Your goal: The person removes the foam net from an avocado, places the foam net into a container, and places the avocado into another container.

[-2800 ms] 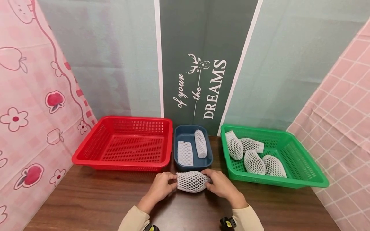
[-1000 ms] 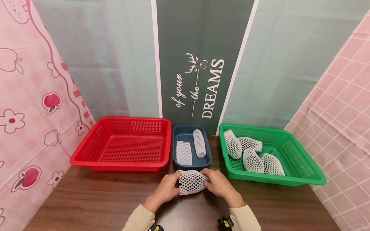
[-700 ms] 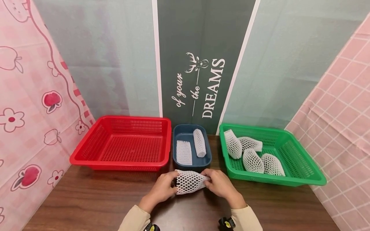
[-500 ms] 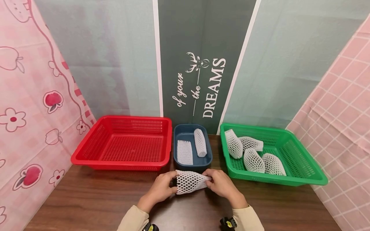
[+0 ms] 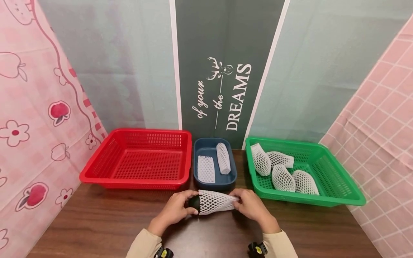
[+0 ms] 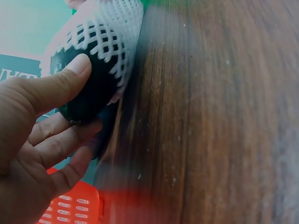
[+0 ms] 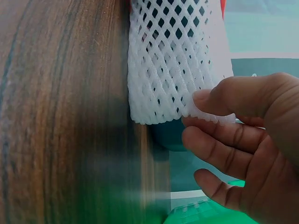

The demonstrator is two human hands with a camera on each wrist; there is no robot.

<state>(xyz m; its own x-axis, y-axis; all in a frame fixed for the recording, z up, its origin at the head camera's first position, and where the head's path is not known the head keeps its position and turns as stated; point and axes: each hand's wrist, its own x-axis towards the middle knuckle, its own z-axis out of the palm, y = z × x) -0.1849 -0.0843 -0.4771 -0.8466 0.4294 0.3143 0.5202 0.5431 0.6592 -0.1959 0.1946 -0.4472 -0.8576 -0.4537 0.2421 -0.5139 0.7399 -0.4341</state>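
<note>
A dark green, smooth, rounded fruit [image 6: 88, 93] lies partly inside a white foam net sleeve [image 5: 214, 202], its left end bare in the head view. My left hand [image 5: 175, 208] pinches that bare end, thumb on top and fingers beneath in the left wrist view. At the sleeve's narrower right end, my right hand [image 5: 253, 206] pinches the net's edge between thumb and index finger, the other fingers loosely bent. The flattened end of the net [image 7: 161, 109] looks unfilled in the right wrist view. Most of the fruit is hidden under the mesh.
Behind the hands stands a blue tray [image 5: 215, 185] with a flat net sleeve [image 5: 206, 169] and a rolled one [image 5: 223, 158]. On its left is a red basket [image 5: 135, 184]. A green basket [image 5: 342, 179] on the right holds several net-covered pieces [image 5: 284, 178].
The left end of the fruit has come out of the net, where earlier the mesh covered it. My left hand has shifted left with it; the net's right end has flattened in my right hand.
</note>
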